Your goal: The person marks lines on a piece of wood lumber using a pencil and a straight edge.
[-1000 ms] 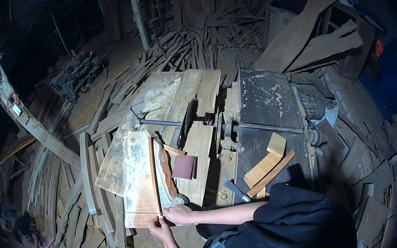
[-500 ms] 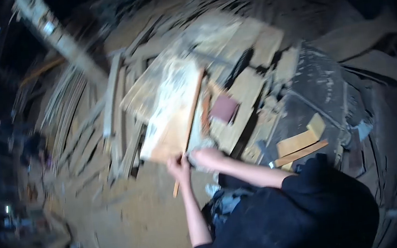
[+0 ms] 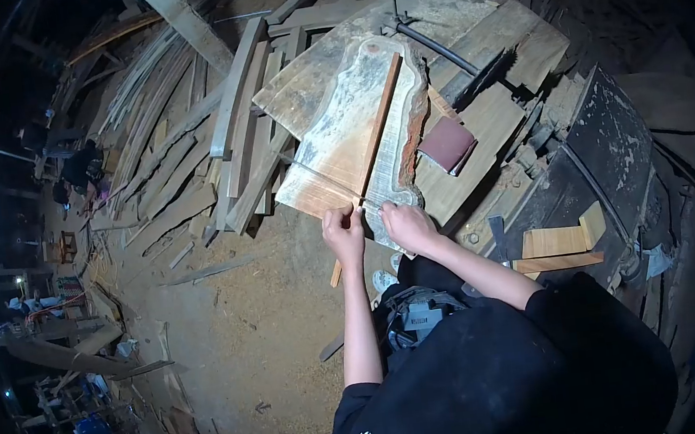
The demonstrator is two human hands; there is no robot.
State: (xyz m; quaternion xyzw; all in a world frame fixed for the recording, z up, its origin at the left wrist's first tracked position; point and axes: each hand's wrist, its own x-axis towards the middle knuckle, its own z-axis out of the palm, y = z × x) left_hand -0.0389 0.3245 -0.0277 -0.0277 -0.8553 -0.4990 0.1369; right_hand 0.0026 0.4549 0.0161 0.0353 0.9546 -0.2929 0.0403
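A pale wooden slab [image 3: 332,147] with a wavy bark edge lies on the worktop in front of me. Along it runs a narrow reddish wooden strip [image 3: 383,124], whose lower end projects past the slab's near edge. My left hand [image 3: 342,233] is closed on this strip near that edge. Close beside it, my right hand [image 3: 408,227] is closed around the near end of a thin dark rod [image 3: 322,173], which lies slantwise across the slab. The rod's exact kind cannot be made out. Right of the slab sits a dark red block [image 3: 447,145].
A bar clamp [image 3: 440,50] rests on the broad worktop boards [image 3: 284,96]. Chisel-like tool [image 3: 499,239] and wood offcuts [image 3: 555,241] lie at right. Timber lengths [image 3: 238,101] are piled at left, and people [image 3: 84,173] are in the far left background.
My view has shifted, so the slab and hands appear higher and further right, now sharp instead of blurred. Both hands stay at the slab's near edge; the dark rod has become visible.
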